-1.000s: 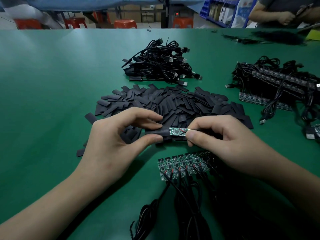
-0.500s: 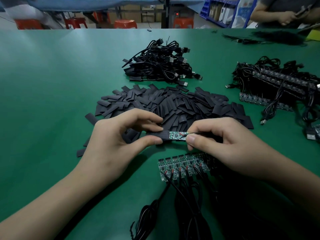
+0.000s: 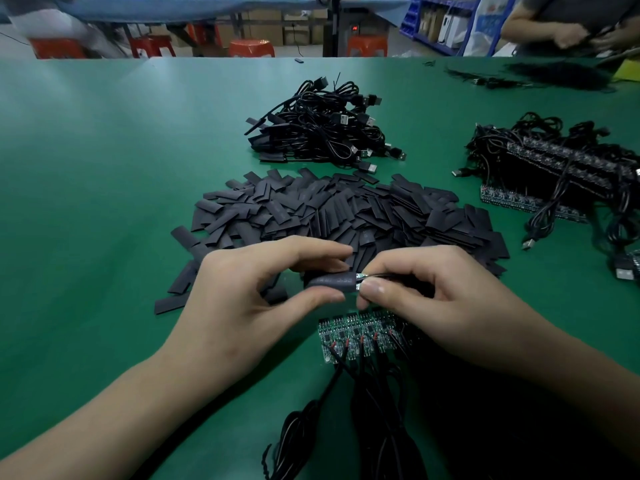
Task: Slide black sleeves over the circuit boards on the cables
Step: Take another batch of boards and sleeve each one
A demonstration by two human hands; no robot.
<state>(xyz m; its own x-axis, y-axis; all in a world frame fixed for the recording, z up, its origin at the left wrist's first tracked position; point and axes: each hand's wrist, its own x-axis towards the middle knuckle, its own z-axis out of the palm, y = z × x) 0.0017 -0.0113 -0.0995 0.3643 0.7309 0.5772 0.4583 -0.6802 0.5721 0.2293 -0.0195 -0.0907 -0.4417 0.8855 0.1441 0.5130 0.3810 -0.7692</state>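
The black sleeve (image 3: 330,282) carries a line of faint pale print along its side, too blurred to read. The left hand (image 3: 249,299) pinches this sleeve between curled thumb and forefinger, just above the bench (image 3: 104,168). The right hand (image 3: 433,299) pinches the end of a circuit board (image 3: 360,276) where its thin cable (image 3: 391,276) leaves. Nearly all of the board is inside the sleeve; only a sliver of green shows at the sleeve's right mouth, touching the right thumb. Directly behind the hands lies a wide heap of loose sleeves (image 3: 346,209), partly hidden by the knuckles. Just in front of the hands a row of bare boards (image 3: 353,332) lies flat with red and black wires running toward the camera into coiled black leads (image 3: 377,427). Farther back sits a pile of sleeved USB cables (image 3: 322,129), and to the right a bundle of cabled boards (image 3: 561,161). Beyond the bench stand red stools (image 3: 251,48), and another person (image 3: 568,26) is at the far right corner.
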